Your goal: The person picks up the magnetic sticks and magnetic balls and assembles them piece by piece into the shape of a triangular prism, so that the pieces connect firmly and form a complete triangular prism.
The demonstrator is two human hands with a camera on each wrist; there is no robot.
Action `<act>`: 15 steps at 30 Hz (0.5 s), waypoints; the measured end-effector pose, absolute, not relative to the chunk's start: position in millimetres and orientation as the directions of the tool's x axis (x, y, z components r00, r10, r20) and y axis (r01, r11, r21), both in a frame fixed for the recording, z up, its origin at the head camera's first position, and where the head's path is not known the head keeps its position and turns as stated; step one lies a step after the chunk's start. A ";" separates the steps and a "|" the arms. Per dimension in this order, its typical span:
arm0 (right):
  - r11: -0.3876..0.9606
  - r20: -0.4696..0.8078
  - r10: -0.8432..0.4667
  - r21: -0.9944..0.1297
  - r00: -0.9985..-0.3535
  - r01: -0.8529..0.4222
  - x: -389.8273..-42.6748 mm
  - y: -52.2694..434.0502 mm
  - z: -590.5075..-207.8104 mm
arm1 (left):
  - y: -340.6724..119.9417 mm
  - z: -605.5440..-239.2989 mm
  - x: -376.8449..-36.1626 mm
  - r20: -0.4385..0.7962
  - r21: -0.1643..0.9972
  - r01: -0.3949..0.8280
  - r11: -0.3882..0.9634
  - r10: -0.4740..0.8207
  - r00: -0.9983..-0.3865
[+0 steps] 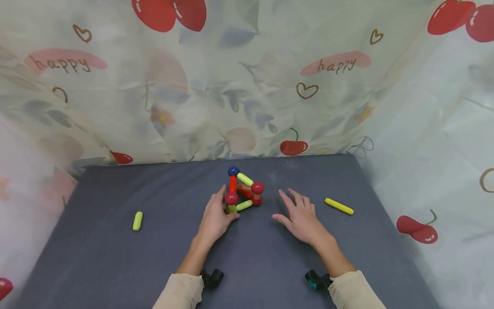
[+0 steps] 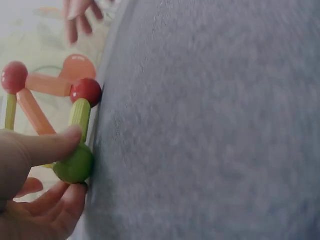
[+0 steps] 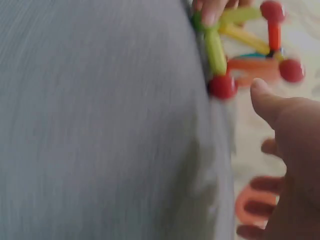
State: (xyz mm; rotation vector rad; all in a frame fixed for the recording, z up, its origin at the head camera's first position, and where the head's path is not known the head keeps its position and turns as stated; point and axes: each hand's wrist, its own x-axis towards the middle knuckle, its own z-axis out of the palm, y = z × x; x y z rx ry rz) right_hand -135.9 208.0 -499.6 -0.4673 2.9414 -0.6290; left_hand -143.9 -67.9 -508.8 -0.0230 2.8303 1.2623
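Loose sticks (image 1: pixel 338 206) flanking both hands

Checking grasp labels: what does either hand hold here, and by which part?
The left hand pinches the stick-and-ball structure by its green ball at the near bottom corner. The right hand holds nothing, fingers spread beside the structure.
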 end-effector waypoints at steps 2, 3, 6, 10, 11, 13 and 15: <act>0.900 -0.036 -0.255 -0.373 -0.966 -0.224 -137.8 222.9 -502.4 | -71.3 -509.0 -145.3 -0.045 0.758 -0.048 0.650 -0.021 -0.999; 0.911 -0.034 -0.234 -0.356 -0.972 -0.207 -138.7 231.1 -503.8 | -72.5 -509.2 -145.8 -0.047 0.765 -0.054 0.642 -0.029 -0.998; 0.930 -0.022 -0.184 -0.327 -0.983 -0.167 -140.4 258.2 -506.6 | -73.6 -510.0 -146.9 -0.059 0.778 -0.077 0.623 -0.049 -0.997; 0.934 -0.029 -0.115 -0.343 -0.993 -0.098 -140.4 293.5 -508.9 | -73.2 -510.4 -146.4 -0.069 0.768 -0.106 0.631 -0.084 -0.994; 0.933 -0.033 -0.097 -0.351 -0.995 -0.079 -140.3 301.0 -509.2 | -73.3 -510.3 -146.1 -0.065 0.764 -0.109 0.636 -0.092 -0.994; 0.930 -0.040 -0.063 -0.364 -0.997 -0.044 -139.3 314.4 -509.3 | -73.4 -510.1 -145.3 -0.058 0.756 -0.113 0.644 -0.106 -0.993; 0.929 -0.034 -0.035 -0.369 -0.999 -0.020 -137.7 324.7 -509.4 | -73.7 -509.7 -144.8 -0.053 0.750 -0.114 0.651 -0.113 -0.992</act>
